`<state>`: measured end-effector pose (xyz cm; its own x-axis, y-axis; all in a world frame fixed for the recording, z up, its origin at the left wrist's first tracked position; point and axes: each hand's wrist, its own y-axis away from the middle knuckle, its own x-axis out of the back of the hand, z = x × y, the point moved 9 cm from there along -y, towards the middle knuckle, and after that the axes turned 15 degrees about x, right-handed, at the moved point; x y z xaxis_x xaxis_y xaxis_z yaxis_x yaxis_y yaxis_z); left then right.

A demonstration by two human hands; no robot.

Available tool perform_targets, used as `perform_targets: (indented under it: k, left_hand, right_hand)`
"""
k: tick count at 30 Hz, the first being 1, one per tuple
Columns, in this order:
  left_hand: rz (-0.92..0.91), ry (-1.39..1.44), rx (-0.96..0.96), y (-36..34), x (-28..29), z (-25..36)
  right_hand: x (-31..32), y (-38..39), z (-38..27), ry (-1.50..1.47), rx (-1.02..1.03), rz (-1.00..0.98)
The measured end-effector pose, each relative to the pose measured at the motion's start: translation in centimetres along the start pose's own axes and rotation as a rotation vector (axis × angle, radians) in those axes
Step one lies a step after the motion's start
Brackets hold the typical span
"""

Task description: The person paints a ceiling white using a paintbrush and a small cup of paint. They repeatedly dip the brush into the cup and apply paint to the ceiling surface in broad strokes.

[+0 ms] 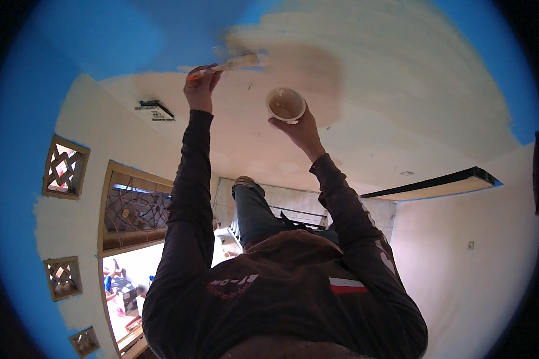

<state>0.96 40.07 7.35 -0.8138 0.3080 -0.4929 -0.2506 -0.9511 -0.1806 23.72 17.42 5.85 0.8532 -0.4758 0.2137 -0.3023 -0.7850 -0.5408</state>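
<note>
My left hand (200,91) is closed around the orange handle of a paintbrush (217,69). The bristles are against the wall where blue paint (188,36) meets a streaky cream area (395,78). To its right, my right hand (305,134) grips a small white tub (269,109) from below and the side. The tub tilts so that its open top shows, with a little cream paint (287,110) inside. Both arms, in dark sleeves, are stretched out toward the painted surface.
A dark-and-white fixture (156,111) sits on the surface near my left forearm. At left are lattice vent blocks (66,167), a grilled window (136,212) and a bright opening (132,263). A black-edged ledge (437,184) juts out at right, above a wall socket (471,245).
</note>
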Motion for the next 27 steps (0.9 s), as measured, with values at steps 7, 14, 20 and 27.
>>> perform_targets:
  k: [7,14,20,27]
  left_hand:
    - [0.214,-0.083,-0.139,0.2,7.0,3.6]
    - [0.448,-0.005,-0.259,1.9,11.1,5.9]
    - [0.588,0.075,-0.319,5.4,10.2,6.3]
    - [0.494,0.056,-0.275,9.5,3.2,4.6]
  right_hand:
    - [0.2,1.1,0.9,-0.042,-0.026,0.015]
    - [1.0,2.4,1.5,-0.038,-0.041,0.013]
    - [2.0,3.4,1.0,-0.047,-0.055,0.033]
    - [2.0,5.2,1.3,-0.116,-0.058,0.038]
